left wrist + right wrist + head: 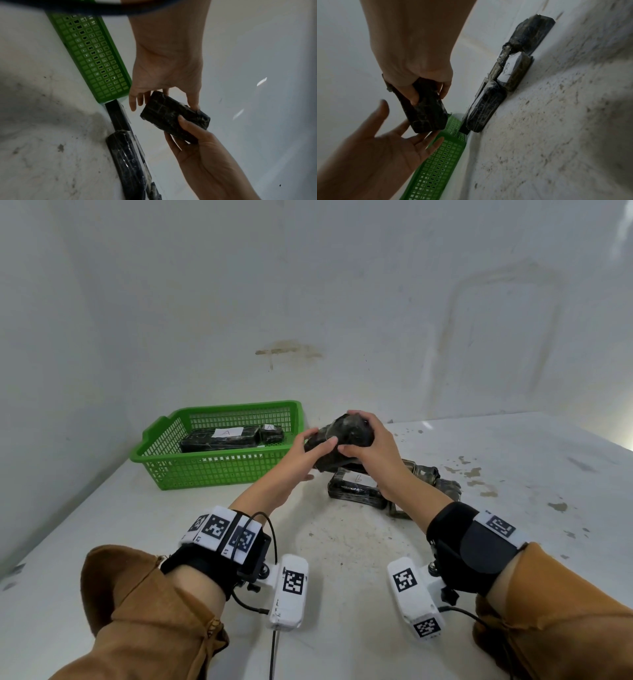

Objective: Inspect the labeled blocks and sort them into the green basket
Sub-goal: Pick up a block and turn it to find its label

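Note:
I hold a dark plastic-wrapped block (342, 436) in the air just right of the green basket (212, 465). My right hand (358, 440) grips it from above, fingers curled over its top and thumb on its side (428, 94). My left hand (317, 445) is flat with fingers spread, its fingers and thumb touching the block's lower end (163, 100). No label shows on the held block (175, 119). In the basket lie a long block (219, 440) and a short block (272, 434), each with a white "A" label.
On the stained white table (342, 542), below my right hand, lies a block with a white "B" label (356, 489), with more wrapped blocks (428, 474) beside it to the right. A white wall stands close behind the basket.

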A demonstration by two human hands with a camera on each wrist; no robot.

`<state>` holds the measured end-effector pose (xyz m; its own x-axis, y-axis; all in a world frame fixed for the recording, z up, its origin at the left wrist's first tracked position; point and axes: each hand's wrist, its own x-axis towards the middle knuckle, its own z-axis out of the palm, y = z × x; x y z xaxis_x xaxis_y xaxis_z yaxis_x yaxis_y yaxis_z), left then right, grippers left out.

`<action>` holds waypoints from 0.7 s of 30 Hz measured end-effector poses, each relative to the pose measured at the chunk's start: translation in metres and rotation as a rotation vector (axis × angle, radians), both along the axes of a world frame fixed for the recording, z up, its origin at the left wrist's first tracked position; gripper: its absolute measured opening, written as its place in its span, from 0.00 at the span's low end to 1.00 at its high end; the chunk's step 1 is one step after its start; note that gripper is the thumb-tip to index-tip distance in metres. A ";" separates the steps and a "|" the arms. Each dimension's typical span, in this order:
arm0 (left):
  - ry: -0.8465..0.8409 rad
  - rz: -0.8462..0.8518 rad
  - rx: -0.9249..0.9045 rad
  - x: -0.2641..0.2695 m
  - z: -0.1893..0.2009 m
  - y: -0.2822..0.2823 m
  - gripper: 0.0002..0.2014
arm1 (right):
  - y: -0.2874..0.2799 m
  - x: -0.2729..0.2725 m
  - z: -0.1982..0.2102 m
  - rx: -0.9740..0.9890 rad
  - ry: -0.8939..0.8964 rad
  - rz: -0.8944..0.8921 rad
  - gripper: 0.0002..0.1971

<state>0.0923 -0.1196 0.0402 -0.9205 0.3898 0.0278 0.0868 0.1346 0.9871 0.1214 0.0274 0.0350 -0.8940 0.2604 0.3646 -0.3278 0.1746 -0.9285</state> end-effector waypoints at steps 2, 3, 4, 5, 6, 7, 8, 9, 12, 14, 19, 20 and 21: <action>-0.050 -0.039 0.085 0.002 0.004 0.003 0.33 | -0.002 0.004 0.002 0.089 0.053 0.053 0.30; -0.075 -0.040 0.143 0.002 0.006 0.005 0.33 | -0.002 0.006 0.003 0.088 0.060 0.106 0.29; -0.091 -0.035 0.193 0.001 0.007 0.006 0.33 | -0.003 0.007 0.004 0.062 0.051 0.164 0.29; -0.104 -0.033 0.231 0.000 0.007 0.006 0.33 | -0.003 0.008 0.005 0.008 0.033 0.217 0.27; -0.117 -0.034 0.264 -0.001 0.007 0.006 0.32 | -0.004 0.009 0.006 -0.071 0.014 0.262 0.25; -0.134 -0.035 0.293 -0.002 0.007 0.006 0.32 | -0.004 0.008 0.007 -0.168 -0.001 0.294 0.23; -0.152 -0.034 0.324 -0.003 0.006 0.006 0.31 | -0.004 0.008 0.008 -0.266 -0.007 0.310 0.22; -0.168 -0.032 0.355 -0.003 0.006 0.006 0.31 | -0.003 0.007 0.009 -0.350 -0.004 0.304 0.21; -0.189 -0.037 0.449 -0.001 0.005 0.008 0.28 | 0.001 0.007 0.011 -0.437 -0.002 0.254 0.20; -0.201 -0.089 0.479 0.003 0.005 0.011 0.27 | 0.000 0.009 0.012 -0.341 -0.040 0.249 0.18; -0.209 -0.136 0.429 0.008 0.006 0.015 0.28 | 0.000 0.012 0.012 -0.319 -0.190 0.306 0.22; -0.202 -0.143 0.415 0.009 0.007 0.014 0.28 | 0.001 0.012 0.012 -0.339 -0.187 0.312 0.25; -0.189 -0.162 0.404 0.011 0.010 0.014 0.25 | 0.001 0.012 0.012 -0.357 -0.171 0.304 0.25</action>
